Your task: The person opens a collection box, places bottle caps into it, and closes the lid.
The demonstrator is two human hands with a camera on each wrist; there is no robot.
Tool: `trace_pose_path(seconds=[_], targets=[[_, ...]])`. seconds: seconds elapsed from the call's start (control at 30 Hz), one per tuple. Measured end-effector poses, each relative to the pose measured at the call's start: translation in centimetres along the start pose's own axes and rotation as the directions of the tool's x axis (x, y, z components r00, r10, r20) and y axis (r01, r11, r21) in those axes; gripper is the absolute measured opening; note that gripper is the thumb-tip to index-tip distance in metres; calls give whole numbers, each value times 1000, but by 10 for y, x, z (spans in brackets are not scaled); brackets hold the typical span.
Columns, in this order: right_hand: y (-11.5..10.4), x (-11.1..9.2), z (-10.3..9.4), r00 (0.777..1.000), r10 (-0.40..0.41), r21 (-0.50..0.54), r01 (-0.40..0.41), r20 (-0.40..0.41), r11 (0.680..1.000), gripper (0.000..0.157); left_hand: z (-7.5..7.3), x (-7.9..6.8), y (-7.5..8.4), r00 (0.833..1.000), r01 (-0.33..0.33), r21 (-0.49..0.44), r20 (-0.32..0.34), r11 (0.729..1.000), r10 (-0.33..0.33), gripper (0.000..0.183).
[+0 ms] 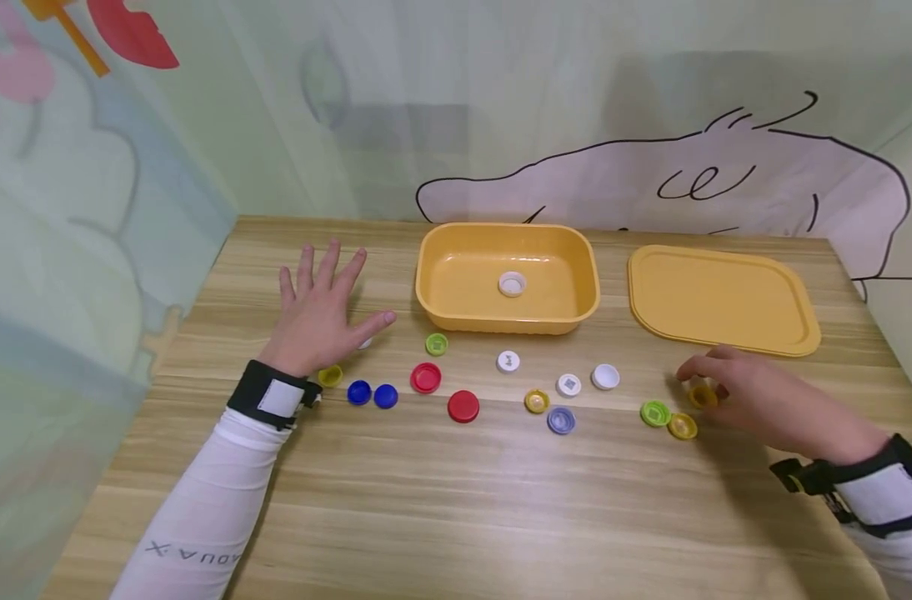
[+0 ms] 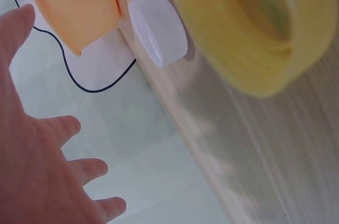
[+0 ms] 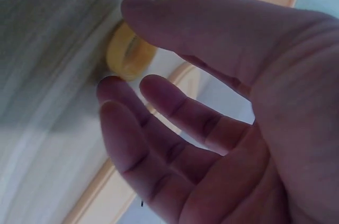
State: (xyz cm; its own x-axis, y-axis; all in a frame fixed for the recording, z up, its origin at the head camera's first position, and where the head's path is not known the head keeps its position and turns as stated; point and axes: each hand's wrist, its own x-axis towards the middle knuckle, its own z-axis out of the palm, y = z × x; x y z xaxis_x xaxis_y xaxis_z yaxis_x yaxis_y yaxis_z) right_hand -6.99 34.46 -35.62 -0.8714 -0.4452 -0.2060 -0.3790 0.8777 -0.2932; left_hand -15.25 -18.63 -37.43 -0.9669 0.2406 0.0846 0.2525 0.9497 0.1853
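My left hand [image 1: 317,321] is spread wide over the left of the table, holding nothing. Under its thumb a white bottle cap [image 2: 159,29] is partly hidden, and a yellow bottle cap [image 1: 330,376] lies by the wrist. At the right, my right hand [image 1: 756,396] reaches down with bent fingers around an orange-yellow cap [image 3: 130,54]. That cap lies on the table between thumb and fingertips, and I see no firm grip on it. Beside it are a green cap [image 1: 655,413] and another yellow cap [image 1: 683,426].
A yellow-orange box [image 1: 508,325] with a white cap [image 1: 512,284] inside stands at the back. Its flat lid [image 1: 722,300] lies to the right. Several caps are scattered between the hands, including red [image 1: 463,406], blue [image 1: 359,392] and white [image 1: 605,377] ones.
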Motion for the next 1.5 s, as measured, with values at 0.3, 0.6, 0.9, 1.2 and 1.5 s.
trace_pose_path(seconds=[0.3, 0.6, 0.9, 1.2, 1.5], targets=[[0, 5, 4, 997, -67, -58, 65, -42, 996, 27, -1, -1, 0, 1000, 1, 2, 2, 1000, -1, 101], [-12, 16, -23, 997, -45, -71, 40, -68, 997, 28, -2, -2, 1, 1000, 2, 2, -1, 1000, -2, 101], [-42, 52, -69, 994, -61, -125, 49, -90, 991, 33, -3, -2, 2, 1000, 7, 7, 5, 1000, -7, 101], [-74, 105, -93, 987, -141, -133, 130, -75, 983, 28, -2, -5, 3, 1000, 0, 5, -2, 1000, 0, 101], [-92, 162, -96, 995, -91, -142, 94, 30, 985, 26, -2, -6, 2, 1000, 9, 13, -3, 1000, -9, 101]])
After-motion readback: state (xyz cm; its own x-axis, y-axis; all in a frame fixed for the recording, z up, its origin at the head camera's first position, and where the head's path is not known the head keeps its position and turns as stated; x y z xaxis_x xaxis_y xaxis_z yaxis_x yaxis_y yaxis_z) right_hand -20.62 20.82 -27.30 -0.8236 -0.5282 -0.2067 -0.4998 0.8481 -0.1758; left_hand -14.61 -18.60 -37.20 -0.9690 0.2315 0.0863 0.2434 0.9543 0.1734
